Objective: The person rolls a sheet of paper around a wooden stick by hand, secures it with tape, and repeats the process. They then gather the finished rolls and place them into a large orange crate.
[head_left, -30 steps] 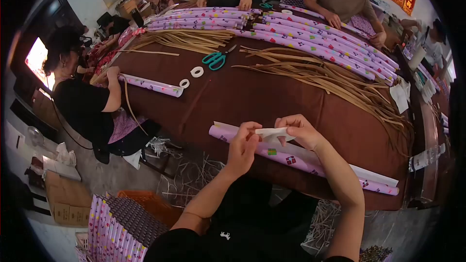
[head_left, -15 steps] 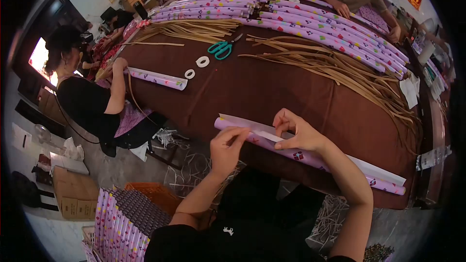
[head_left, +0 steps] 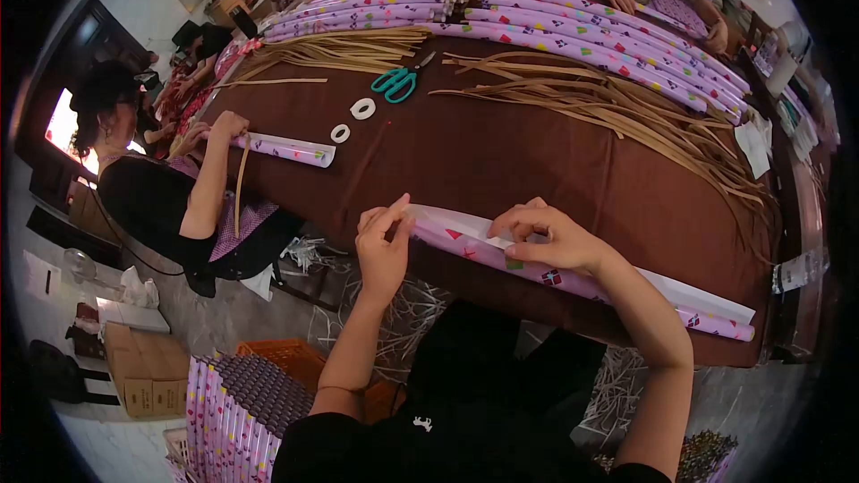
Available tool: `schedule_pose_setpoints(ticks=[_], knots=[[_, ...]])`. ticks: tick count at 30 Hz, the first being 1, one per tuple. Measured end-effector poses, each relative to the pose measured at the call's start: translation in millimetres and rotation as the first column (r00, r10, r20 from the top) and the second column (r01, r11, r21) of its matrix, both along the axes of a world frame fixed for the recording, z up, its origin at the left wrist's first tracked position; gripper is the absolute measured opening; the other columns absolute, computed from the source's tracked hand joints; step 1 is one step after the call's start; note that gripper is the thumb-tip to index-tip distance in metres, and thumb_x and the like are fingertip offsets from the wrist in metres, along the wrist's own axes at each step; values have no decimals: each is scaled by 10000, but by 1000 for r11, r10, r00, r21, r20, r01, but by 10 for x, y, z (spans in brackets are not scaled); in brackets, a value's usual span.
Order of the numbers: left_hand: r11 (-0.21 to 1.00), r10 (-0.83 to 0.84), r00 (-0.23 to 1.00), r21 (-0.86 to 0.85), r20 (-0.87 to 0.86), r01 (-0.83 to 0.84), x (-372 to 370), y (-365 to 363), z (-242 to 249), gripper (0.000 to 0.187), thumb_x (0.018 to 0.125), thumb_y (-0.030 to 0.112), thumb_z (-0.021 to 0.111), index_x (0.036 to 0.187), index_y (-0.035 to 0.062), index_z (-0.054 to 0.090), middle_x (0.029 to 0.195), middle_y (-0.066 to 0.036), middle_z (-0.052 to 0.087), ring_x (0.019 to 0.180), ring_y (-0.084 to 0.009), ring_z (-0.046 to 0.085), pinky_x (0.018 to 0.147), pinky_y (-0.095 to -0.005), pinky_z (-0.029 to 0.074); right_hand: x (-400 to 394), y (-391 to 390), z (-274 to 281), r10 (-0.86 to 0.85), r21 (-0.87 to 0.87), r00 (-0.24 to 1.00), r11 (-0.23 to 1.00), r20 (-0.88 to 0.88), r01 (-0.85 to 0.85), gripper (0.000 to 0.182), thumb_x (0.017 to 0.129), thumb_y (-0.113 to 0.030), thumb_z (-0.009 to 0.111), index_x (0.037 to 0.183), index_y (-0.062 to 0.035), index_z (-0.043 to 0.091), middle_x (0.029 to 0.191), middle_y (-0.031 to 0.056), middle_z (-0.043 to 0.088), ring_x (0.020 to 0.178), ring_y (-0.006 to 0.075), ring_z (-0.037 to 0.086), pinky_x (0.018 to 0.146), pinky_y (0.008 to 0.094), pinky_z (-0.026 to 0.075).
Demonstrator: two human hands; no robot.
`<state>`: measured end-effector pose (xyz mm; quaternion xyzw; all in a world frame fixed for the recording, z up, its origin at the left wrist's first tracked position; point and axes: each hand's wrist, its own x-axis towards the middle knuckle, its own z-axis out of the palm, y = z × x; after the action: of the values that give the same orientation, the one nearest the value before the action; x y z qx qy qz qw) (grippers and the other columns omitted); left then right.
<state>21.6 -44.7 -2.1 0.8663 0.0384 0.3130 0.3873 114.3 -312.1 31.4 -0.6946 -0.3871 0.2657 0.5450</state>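
Observation:
A roll of purple patterned wrapping paper (head_left: pixel 474 250) lies along the near edge of the brown-covered table (head_left: pixel 501 156), its white inner side showing along a loose long edge. My left hand (head_left: pixel 383 246) is at the roll's left end, thumb and fingertips pinched together on the paper there. Farther right, my right hand (head_left: pixel 555 240) pinches the loose white edge between thumb and index finger, the other fingers curled. The right forearm passes over the right part of the roll.
Scissors (head_left: pixel 394 83) and two white tape rolls (head_left: pixel 362 108) lie mid-table. Tan strips (head_left: pixel 591 103) and finished-looking purple rolls (head_left: pixel 591 49) spread beyond. At left, a co-worker handles another roll (head_left: pixel 286 148) and a tan strip. Stacked rolls (head_left: pixel 224 420) and an orange crate (head_left: pixel 282 360) stand below.
My left hand has slid left to the roll's end, its fingers lifting. My right hand has shifted slightly left along the loose edge. The view has also moved a little.

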Motion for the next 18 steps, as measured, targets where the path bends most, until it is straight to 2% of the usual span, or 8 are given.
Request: schedule_pose_setpoints(ticks=[2,5,6,8,12,15,17,18], knots=[[999,46,998,-24,-35,-47,15,1,-19,207,828,52,717,1033,55,743,903,-78,687,944,-244,590,851,-357,468,39,6,-49,66,-2,983,998,173,-66,225,826,-190,719,1047,-150,737,801,-24,600,893,122,474,906,301,298],[998,-20,999,55,48,17,28,51,44,193,825,72,736,1015,43,747,870,-83,686,908,-238,597,833,-345,471,18,7,-46,5,5,963,1000,269,-7,162,848,-198,697,988,-150,762,744,-29,570,805,105,462,875,289,280],[998,-23,999,56,46,20,19,84,42,193,825,72,736,1015,43,747,870,-83,686,908,-238,597,833,-345,471,17,1,-62,2,7,963,1000,268,-4,162,848,-198,697,988,-150,762,744,-29,570,805,105,462,875,289,280],[997,-54,998,-56,-20,53,-7,153,29,149,866,48,711,1003,4,751,885,-83,675,941,-191,582,861,-315,461,23,5,-115,-45,39,924,999,379,33,173,853,-220,678,984,-157,771,704,-22,572,708,118,441,889,303,276],[999,-22,995,-26,-94,20,-29,169,113,132,882,68,709,986,3,756,882,-87,676,930,-189,585,838,-306,467,21,46,-157,-41,72,892,997,450,9,186,845,-203,674,991,-160,780,645,-18,532,689,126,417,873,308,279],[996,-69,996,-52,-53,66,-14,165,43,209,884,57,711,1083,-7,727,883,-64,670,887,-147,577,823,-287,474,8,58,-155,-19,58,892,998,452,-8,192,835,-196,674,988,-159,785,611,-5,528,682,133,409,857,311,283],[945,-71,997,-322,-29,58,11,166,-17,305,853,44,724,1155,12,695,831,-57,661,850,-170,581,807,-290,477,16,48,-161,-54,71,859,997,509,20,191,822,-185,674,973,-161,789,593,4,527,667,133,403,840,313,284],[945,-73,997,-321,-29,60,28,192,-52,305,853,44,724,1155,12,695,831,-57,661,850,-170,581,807,-290,477,23,43,-157,-56,72,859,997,509,22,191,822,-185,674,973,-161,789,593,4,527,667,133,403,840,313,284]])
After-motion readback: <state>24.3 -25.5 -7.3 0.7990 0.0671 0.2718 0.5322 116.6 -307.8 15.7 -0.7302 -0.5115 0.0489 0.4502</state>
